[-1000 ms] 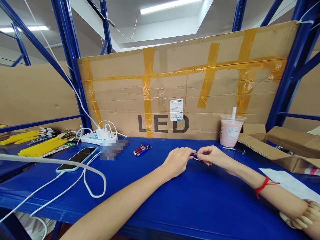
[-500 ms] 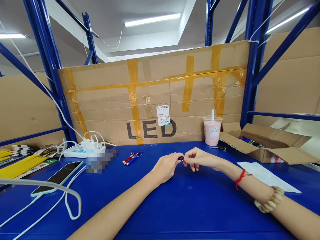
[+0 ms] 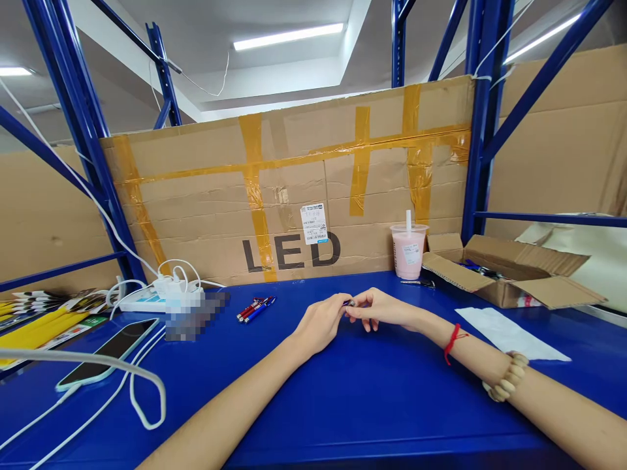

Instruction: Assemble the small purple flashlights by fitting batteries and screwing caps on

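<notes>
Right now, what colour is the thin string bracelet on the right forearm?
The thin string bracelet is red, clearest in the head view.

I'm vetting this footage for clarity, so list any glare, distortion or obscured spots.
All in the head view: the ceiling light glares white; tape on the cardboard shows shiny highlights; a pixelated patch sits beside the power strip; a blue post leans, perhaps from a wide lens; the item at the fingers is too hidden to identify.
</notes>
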Available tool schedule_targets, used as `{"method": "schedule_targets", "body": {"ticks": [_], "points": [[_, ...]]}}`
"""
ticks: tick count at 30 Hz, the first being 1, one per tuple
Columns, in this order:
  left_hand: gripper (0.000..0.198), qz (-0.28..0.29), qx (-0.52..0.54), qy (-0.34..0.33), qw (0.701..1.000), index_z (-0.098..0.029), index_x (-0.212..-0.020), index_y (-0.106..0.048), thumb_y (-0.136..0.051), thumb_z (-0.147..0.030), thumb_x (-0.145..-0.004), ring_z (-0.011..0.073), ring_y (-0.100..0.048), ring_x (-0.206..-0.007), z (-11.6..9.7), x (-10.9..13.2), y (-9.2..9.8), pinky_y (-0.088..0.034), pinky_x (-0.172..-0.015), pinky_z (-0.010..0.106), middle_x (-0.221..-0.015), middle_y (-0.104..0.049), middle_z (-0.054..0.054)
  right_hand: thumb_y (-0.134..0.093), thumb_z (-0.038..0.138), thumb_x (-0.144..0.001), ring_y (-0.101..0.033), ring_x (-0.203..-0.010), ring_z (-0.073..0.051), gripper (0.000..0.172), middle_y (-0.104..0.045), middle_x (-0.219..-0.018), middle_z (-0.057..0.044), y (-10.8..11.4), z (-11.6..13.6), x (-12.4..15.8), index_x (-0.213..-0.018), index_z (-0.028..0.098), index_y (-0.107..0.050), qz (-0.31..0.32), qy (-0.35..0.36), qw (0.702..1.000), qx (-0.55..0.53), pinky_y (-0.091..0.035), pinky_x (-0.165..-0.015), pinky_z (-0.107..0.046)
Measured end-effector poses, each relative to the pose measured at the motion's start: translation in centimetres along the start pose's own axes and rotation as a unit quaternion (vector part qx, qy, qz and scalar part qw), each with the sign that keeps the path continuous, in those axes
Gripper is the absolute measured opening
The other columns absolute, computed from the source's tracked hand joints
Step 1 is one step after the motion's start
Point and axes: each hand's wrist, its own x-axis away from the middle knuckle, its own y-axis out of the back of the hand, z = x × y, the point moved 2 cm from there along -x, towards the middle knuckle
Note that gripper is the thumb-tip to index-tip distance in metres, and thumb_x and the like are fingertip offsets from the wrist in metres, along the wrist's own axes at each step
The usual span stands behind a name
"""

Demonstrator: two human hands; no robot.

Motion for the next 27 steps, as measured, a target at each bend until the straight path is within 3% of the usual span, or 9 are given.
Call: {"method": "schedule_targets", "body": {"ticks": [10, 27], "points": [[0.019, 0.011, -0.003, 0.079, 0.997, -0.022, -0.109, -0.045, -0.033, -0.019, -0.094, 0.0156, -0.063, -0.087, 0.09, -0.07, 0.21, -0.048, -0.078, 0.028, -0.100, -0.065, 0.002, -0.067, 0.059, -0.064, -0.053, -0.050, -0.006, 0.048, -0.066, -0.084, -0.007, 0.25, 0.22, -0.03, -0.076, 0.013, -0.069, -0.066, -0.029, 0.997, -0.030, -0.040, -0.040, -0.015], [0.020, 0.006, -0.039, 0.092, 0.995, -0.021, -0.109, -0.047, -0.035, -0.018, -0.093, 0.0174, -0.062, -0.094, 0.43, -0.06, 0.10, -0.048, -0.082, 0.031, -0.103, -0.066, 0.004, -0.070, 0.055, -0.064, -0.056, -0.052, -0.007, 0.043, -0.068, -0.085, -0.008, 0.30, -0.49, -0.64, -0.080, 0.015, -0.072, -0.123, -0.043, 0.991, -0.017, -0.039, -0.040, -0.015]]}}
